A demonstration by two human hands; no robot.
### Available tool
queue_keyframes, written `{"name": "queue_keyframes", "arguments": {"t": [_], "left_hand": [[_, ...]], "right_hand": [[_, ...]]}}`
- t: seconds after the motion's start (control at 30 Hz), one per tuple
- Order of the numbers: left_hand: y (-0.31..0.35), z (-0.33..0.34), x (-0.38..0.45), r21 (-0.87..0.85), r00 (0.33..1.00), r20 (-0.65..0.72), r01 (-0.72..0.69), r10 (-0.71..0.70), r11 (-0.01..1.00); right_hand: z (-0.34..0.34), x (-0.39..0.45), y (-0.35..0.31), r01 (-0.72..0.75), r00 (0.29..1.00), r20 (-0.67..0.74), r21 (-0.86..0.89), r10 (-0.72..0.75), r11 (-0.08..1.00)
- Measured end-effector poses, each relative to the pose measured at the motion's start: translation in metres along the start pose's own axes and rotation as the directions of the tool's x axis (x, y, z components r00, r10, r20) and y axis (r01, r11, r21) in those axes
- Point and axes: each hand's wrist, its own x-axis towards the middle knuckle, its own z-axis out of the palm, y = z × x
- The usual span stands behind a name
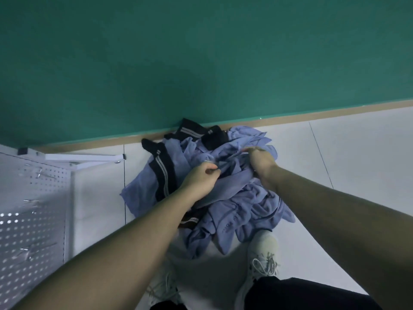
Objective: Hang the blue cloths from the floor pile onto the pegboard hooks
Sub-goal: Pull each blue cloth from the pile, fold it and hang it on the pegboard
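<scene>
Writing: we see pale print on one blue cloth (pixel 225 228) low in the pile, too blurred to read. No brand legible anywhere else.
Pile: blue cloths (pixel 243 198) heaped on the floor (pixel 346 153), up against the skirting at the foot of the green wall (pixel 201 52). Dark pieces w/ pale double stripes (pixel 162 173) are mixed in, mostly on the left & at the back.
Left hand: our left hand (pixel 201 177) sits on the mid-left of the pile, fingers curled in, grip closed on a fold of blue cloth (pixel 223 168) pinched at the fingertips.
Right hand: our right hand (pixel 260 161) is just beside it, toward the back-right of the pile, palm down, fingers bent into the fabric & grip clamped on the same bunched blue stuff, as far as we can tell; the fingertips are partly buried.
Hands rel.: near each other, not touching, w/ a ridge of cloth between them.
Pegboard: white pegboard (pixel 33 209) stands at the left edge, well apart from the pile. A few metal hooks (pixel 39 173) stick out of it; we see nothing hanging on them.
Bracket: white base foot (pixel 82 158) of the pegboard stand runs along the floor toward the pile, stopping short of it.
Feet: white laced shoe (pixel 260 260) at the near edge of the pile, toe touching the cloths; a 2nd shoe (pixel 165 285) lower left, blurred.
</scene>
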Motion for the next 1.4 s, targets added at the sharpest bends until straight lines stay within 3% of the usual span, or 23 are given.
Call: {"name": "queue_keyframes", "arguments": {"t": [0.13, 0.4, 0.47, 0.57, 0.67, 0.73, 0.8, 0.87, 1.03, 1.13, 1.27, 1.33, 1.4], "left_hand": [[0.026, -0.02, -0.038, -0.033, 0.994, -0.075, -0.081, 0.078, 0.996], [0.079, -0.042, -0.132, -0.47, 0.975, -0.204, -0.177, 0.089, 0.865], [0.091, -0.049, -0.152, -0.595, 0.99, -0.117, -0.137, 0.084, 0.792], [0.113, -0.067, -0.185, -0.802, 0.99, 0.05, -0.039, 0.133, 0.596], [0.138, -0.078, -0.222, -0.825, 0.968, 0.007, -0.137, 0.252, 0.549], [0.146, -0.076, -0.238, -0.762, 0.927, -0.104, -0.308, 0.361, 0.57], [0.149, -0.07, -0.256, -0.596, 0.893, -0.176, -0.431, 0.414, 0.677], [0.151, -0.067, -0.276, -0.427, 0.863, -0.244, -0.506, 0.443, 0.75], [0.156, -0.078, -0.305, -0.093, 0.74, -0.4, -0.62, 0.541, 0.779], [0.146, -0.085, -0.314, 0.177, 0.709, -0.448, -0.528, 0.545, 0.831], [0.133, -0.092, -0.336, 0.331, 0.771, -0.387, -0.394, 0.505, 0.857], [0.129, -0.098, -0.35, 0.338, 0.792, -0.362, -0.38, 0.492, 0.861], [0.131, -0.105, -0.366, 0.211, 0.795, -0.385, -0.42, 0.47, 0.883]], "right_hand": [[-0.007, -0.053, -0.042, 0.233, 0.972, -0.004, 0.009, -0.233, 0.972], [-0.03, -0.183, -0.101, 0.547, 0.809, 0.148, 0.165, -0.569, 0.82], [-0.036, -0.215, -0.113, 0.601, 0.737, 0.233, 0.202, -0.634, 0.773], [-0.046, -0.258, -0.124, 0.679, 0.619, 0.323, 0.238, -0.716, 0.694], [-0.06, -0.298, -0.133, 0.706, 0.54, 0.355, 0.302, -0.763, 0.64], [-0.07, -0.321, -0.141, 0.717, 0.523, 0.327, 0.331, -0.787, 0.614], [-0.082, -0.341, -0.15, 0.757, 0.514, 0.26, 0.311, -0.817, 0.575], [-0.093, -0.358, -0.155, 0.8, 0.499, 0.212, 0.26, -0.84, 0.54], [-0.122, -0.391, -0.157, 0.822, 0.504, 0.139, 0.227, -0.852, 0.523], [-0.142, -0.408, -0.159, 0.816, 0.515, 0.079, 0.258, -0.853, 0.517], [-0.169, -0.429, -0.165, 0.8, 0.534, -0.002, 0.323, -0.846, 0.505], [-0.182, -0.434, -0.167, 0.792, 0.563, -0.062, 0.326, -0.824, 0.516], [-0.194, -0.437, -0.167, 0.792, 0.588, -0.101, 0.27, -0.802, 0.547]]}}
